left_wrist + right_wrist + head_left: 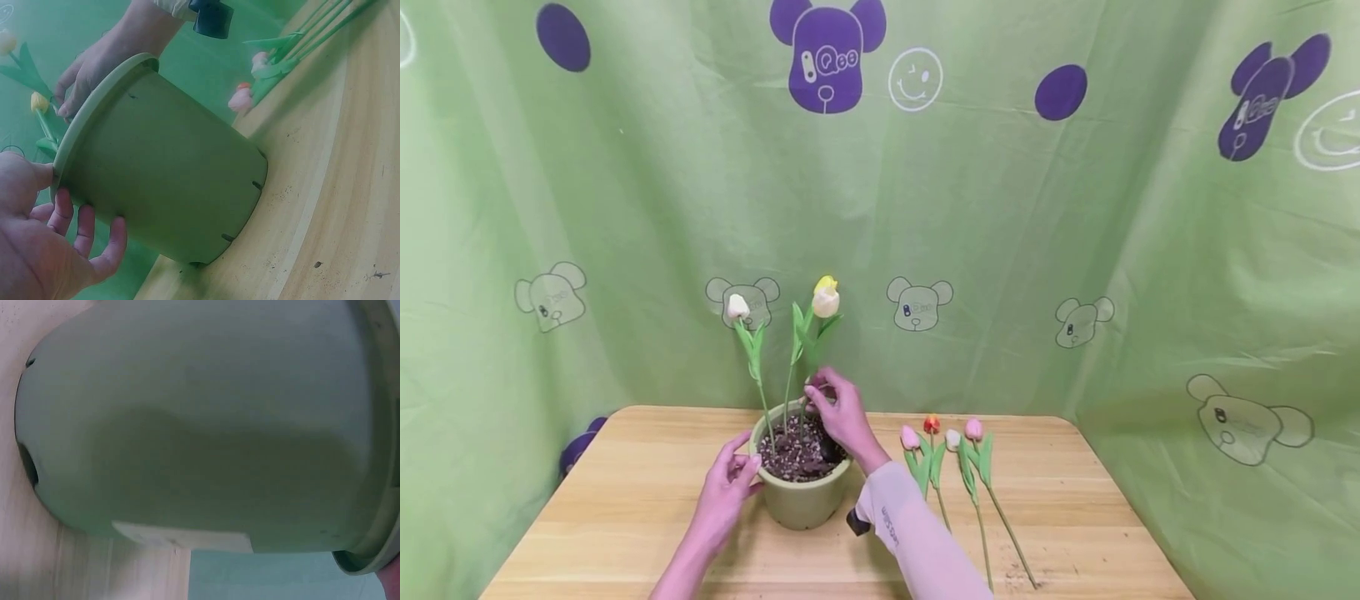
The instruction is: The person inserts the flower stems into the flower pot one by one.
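Head view: left hand (727, 485) pinches the pot rim (805, 481) at eight o'clock; toward one o'clock, right hand (844, 414) pinches a tulip stem (812, 357).

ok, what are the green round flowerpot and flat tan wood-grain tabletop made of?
Green round flowerpot: likely plastic, matte; smooth wall, moulded-looking rim, base slots. Flat tan wood-grain tabletop: wood or laminate, low sheen; streaked grain fits either.

The left hand (726, 479) grips at near left, fingers spread and bent; the right hand (842, 410), farther right, pinches, its sleeved forearm (917, 533) slanting near-right.
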A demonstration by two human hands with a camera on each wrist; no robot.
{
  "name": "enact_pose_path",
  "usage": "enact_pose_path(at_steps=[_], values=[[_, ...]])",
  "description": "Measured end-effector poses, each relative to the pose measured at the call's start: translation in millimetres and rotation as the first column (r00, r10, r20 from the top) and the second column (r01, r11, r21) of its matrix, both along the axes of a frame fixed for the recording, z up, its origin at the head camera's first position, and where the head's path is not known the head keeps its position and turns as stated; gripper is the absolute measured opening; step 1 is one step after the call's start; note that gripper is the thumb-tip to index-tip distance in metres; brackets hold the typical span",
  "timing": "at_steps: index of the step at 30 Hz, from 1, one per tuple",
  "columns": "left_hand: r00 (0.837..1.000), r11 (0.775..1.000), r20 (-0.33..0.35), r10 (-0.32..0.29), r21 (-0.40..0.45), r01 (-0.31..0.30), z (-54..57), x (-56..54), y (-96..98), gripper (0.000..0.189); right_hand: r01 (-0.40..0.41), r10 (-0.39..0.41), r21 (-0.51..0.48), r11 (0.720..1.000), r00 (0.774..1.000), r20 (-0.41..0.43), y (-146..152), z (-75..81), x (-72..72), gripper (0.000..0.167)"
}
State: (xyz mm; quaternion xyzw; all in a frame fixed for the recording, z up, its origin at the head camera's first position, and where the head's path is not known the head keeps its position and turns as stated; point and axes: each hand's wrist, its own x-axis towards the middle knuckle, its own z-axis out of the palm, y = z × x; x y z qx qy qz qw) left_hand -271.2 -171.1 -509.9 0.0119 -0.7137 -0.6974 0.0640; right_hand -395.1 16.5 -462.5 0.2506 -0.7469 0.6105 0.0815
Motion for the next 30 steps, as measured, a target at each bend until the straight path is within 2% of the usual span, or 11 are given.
enact_pose_path(at_steps=[7,13,21,30], values=[[1.0,1.0,0.002,0.008,0.002,-0.008,1.7,0.7,-2.2,0.056,-0.018,0.019,0.048,0.999,1.0,-0.009,-4.3,2.6,1.2,0.016],[1.0,1.0,-0.004,0.003,0.002,-0.003,-1.0,-1.4,-1.7,0.057,-0.008,0.01,0.069,0.998,0.999,-0.036,-2.7,-1.0,-0.5,0.015],[1.0,1.0,-0.011,-0.006,0.014,0.006,-1.7,-1.4,0.3,0.057,-0.006,0.002,0.073,0.997,0.998,0.058,-0.5,-0.2,-0.6,0.014],[1.0,1.0,-0.005,-0.008,0.012,0.008,0.0,-0.4,-0.1,0.056,-0.01,0.005,0.065,0.998,0.996,0.088,-1.9,0.1,0.2,0.013]])
